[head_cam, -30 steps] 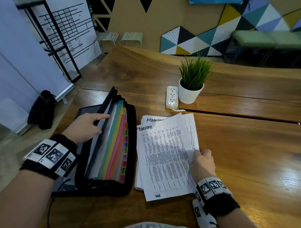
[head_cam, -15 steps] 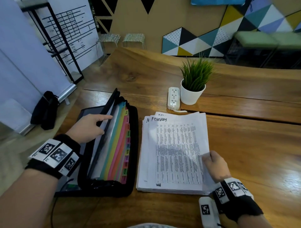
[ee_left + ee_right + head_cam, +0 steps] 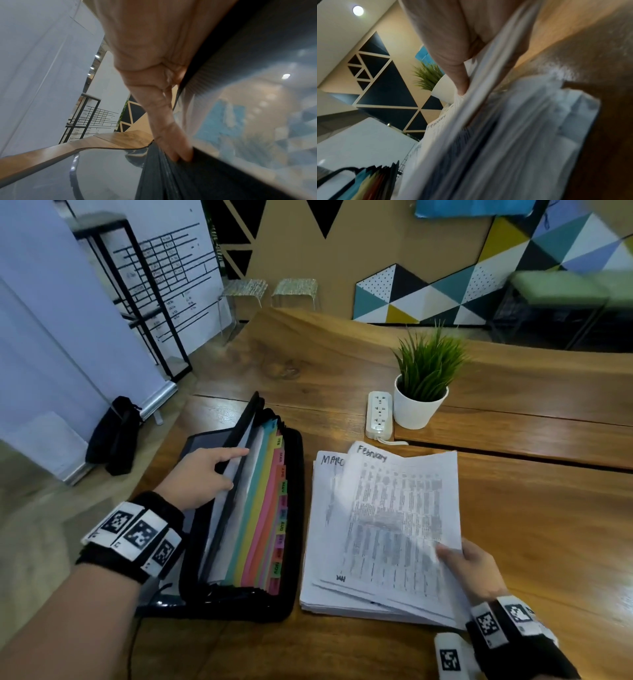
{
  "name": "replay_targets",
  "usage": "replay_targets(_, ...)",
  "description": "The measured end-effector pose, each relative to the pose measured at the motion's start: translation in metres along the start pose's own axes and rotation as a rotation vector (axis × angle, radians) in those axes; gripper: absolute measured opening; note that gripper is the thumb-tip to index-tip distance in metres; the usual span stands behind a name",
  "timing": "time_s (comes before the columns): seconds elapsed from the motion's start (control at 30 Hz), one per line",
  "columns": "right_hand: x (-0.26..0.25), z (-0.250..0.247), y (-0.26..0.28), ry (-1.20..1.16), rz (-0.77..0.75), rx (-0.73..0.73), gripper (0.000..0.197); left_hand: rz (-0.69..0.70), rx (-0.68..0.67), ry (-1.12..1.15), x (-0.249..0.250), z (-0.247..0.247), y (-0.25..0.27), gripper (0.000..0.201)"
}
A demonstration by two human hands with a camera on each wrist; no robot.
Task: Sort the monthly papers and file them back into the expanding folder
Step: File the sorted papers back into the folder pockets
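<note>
My left hand point(image 3: 198, 477), fingers straight, presses open the front pocket of the expanding folder point(image 3: 295, 508) at nine o'clock. My right hand point(image 3: 476, 566) pinches the February sheet point(image 3: 394, 525) by its five-o'clock corner, over the paper stack point(image 3: 322, 542).

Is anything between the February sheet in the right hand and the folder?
Nothing visible: only bare table separates the February sheet, pinched by the right hand, from the folder, where the left hand presses a front pocket open.
</note>
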State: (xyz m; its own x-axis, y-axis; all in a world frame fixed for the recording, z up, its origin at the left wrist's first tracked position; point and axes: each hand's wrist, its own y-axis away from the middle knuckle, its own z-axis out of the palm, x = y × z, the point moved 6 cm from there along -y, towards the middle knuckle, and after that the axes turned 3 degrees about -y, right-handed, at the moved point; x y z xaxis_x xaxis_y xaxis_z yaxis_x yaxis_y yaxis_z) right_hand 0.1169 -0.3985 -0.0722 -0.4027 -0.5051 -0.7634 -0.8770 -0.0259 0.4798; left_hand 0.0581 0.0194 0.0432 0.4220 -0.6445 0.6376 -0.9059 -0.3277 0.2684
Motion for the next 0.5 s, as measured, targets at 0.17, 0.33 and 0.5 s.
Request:
replay_targets(0.17,-0.036,-0.026,0.027,-0.118,-0.097,0.054,0.017,0.06,0.003,0.069,-0.003,-0.007,0.006,0.067)
replay_targets(0.33,-0.092,-0.037,0.051,-0.195,-0.139,-0.137,0.013,0.066,-0.033,0.047,-0.002,-0.005,0.008,0.069)
replay_targets(0.5,-0.135,-0.016,0.068,-0.158,-0.192,-0.347,0.023,0.082,-0.046,-0.011,0.007,-0.005,0.009,0.066)
